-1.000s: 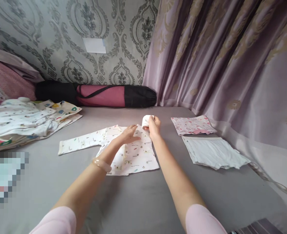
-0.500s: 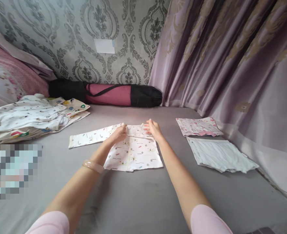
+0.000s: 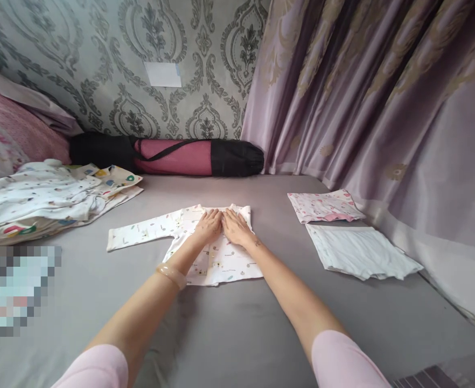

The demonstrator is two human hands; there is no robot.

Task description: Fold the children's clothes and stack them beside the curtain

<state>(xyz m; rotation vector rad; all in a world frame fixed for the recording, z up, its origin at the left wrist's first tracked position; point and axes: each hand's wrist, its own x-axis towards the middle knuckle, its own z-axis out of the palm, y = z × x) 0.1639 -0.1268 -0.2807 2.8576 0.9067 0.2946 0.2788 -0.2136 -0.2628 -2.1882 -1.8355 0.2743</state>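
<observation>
A small white printed baby shirt (image 3: 217, 261) lies flat on the grey bed sheet (image 3: 237, 323), one long sleeve (image 3: 140, 233) stretched out to the left. My left hand (image 3: 208, 225) and my right hand (image 3: 234, 227) rest side by side on the upper middle of the shirt, palms down, fingers stretched flat. Neither hand holds anything. A pale bangle (image 3: 172, 274) sits on my left wrist.
A folded pink printed garment (image 3: 324, 207) and a folded white one (image 3: 361, 251) lie to the right. A heap of printed clothes (image 3: 47, 198) sits at the left. A rolled pink and black mat bag (image 3: 173, 157) lies against the wall. Mauve curtains (image 3: 383, 108) hang on the right.
My right hand laid the shirt's right sleeve, held bunched a second ago, down onto the shirt. Both hands then came together flat at the shirt's middle.
</observation>
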